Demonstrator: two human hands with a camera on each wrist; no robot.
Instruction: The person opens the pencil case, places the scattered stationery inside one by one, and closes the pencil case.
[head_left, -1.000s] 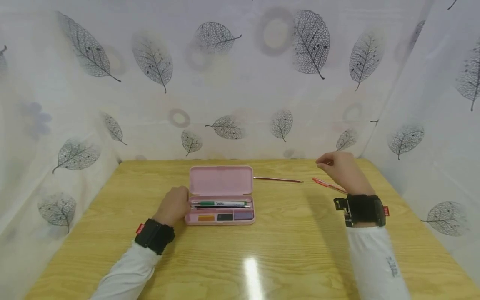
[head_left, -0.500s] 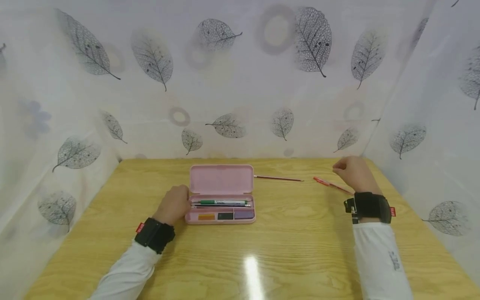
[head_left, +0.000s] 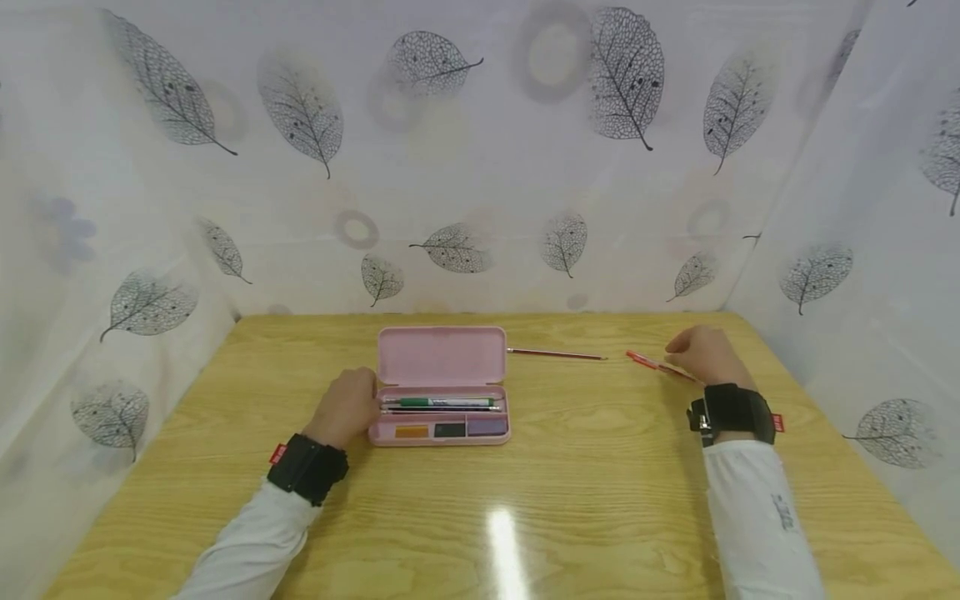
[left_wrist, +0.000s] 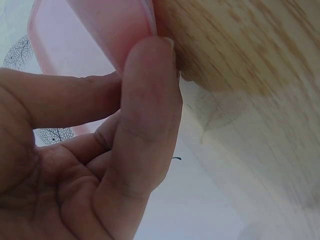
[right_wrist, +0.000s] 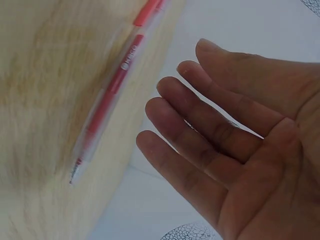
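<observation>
A pink pencil case [head_left: 442, 357] lies with its lid raised on the table. Its left end is pinched between the thumb and fingers of my left hand [head_left: 343, 408], and the left wrist view shows this grip on the pink edge [left_wrist: 112, 30]. Inside the case are a green pen [head_left: 450, 402], a dark pencil and small orange, dark green and purple blocks. My right hand [head_left: 708, 357] hovers beside a red pen [head_left: 643, 360] on the table. In the right wrist view its fingers [right_wrist: 187, 130] are extended and apart from the red pen [right_wrist: 112, 82].
A dark red pencil [head_left: 558, 354] lies at the right of the case lid, its end close to the lid's edge. The wooden table [head_left: 420, 517] meets leaf-printed curtains [head_left: 480, 183] at the back and both sides.
My right hand has shifted to the right and then come down closer to the red pen. My left hand has kept its grip on the pencil case.
</observation>
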